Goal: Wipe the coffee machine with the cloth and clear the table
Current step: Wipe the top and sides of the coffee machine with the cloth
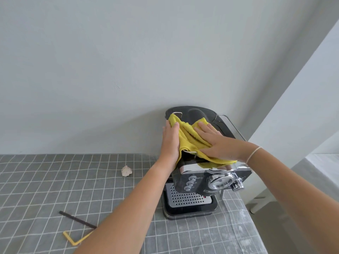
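Grey checked tablecloth [55, 180] against a pale wall, and the coffee machine [200, 180] stands at the table's right end, back to the wall, control face and drip tray toward the camera. Both arms reach in from below. The right hand [218, 143] lies flat and open, fingers spread, pressing the yellow cloth [187, 140] onto the machine's top. The left hand [170, 142] is flat too, fingers together, braced against the machine's left side with the thumb on the cloth's edge. Further left lie a crumpled paper wad [126, 171], a dark stick [77, 219] and a bent yellow straw [73, 239].
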Available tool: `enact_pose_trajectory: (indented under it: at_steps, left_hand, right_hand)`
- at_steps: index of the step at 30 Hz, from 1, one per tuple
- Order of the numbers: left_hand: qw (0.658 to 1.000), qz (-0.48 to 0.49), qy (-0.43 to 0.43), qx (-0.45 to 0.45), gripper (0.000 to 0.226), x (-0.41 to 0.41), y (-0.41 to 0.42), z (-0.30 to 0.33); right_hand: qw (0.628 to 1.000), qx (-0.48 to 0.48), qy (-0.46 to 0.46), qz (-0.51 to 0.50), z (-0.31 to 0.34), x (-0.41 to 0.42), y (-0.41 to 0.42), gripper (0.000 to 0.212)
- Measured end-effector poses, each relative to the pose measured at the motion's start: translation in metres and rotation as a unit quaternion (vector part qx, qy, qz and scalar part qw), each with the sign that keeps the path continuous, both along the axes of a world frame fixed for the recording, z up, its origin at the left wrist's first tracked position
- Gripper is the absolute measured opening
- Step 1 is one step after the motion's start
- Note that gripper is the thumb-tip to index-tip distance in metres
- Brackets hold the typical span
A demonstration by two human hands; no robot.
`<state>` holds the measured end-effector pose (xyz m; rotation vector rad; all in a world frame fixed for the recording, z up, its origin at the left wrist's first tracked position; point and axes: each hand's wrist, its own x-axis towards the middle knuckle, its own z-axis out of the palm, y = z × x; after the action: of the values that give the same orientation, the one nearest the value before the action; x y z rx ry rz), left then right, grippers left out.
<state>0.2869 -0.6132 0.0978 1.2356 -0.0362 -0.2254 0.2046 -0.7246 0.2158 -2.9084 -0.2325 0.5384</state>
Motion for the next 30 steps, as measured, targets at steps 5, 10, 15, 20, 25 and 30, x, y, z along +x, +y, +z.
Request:
enact_pose_trajectory:
  at_steps: [5,10,15,20,25,30]
  left_hand:
    - [0.999,0.005,-0.032,0.032,0.076,-0.004,0.003,0.009]
    - [0.999,-0.033,-0.009,-0.005,0.07,-0.006,0.006,-0.004]
    - [0.999,-0.039,-0.01,-0.027,0.076,-0.013,0.007,-0.009]
    - [0.998,-0.041,-0.021,-0.042,0.081,-0.014,0.007,-0.012]
    - [0.998,-0.019,-0.047,-0.027,0.09,-0.027,0.01,-0.015]
    - [0.997,0.006,-0.075,-0.017,0.076,-0.035,0.011,-0.014]
  right_hand:
    - [0.997,-0.037,-0.065,-0.024,-0.01,0.015,0.008,0.073]
    - [0.997,-0.031,-0.056,-0.041,-0.006,0.021,0.013,0.068]
    - [0.998,-0.047,-0.028,-0.026,-0.004,0.02,0.01,0.078]
    - [0.997,-0.023,-0.058,-0.044,-0.007,0.023,0.013,0.073]
    - [0.997,-0.039,-0.058,-0.03,-0.01,0.024,0.009,0.076]
    - [0.997,-0.072,-0.034,-0.025,-0.013,0.029,0.007,0.088]
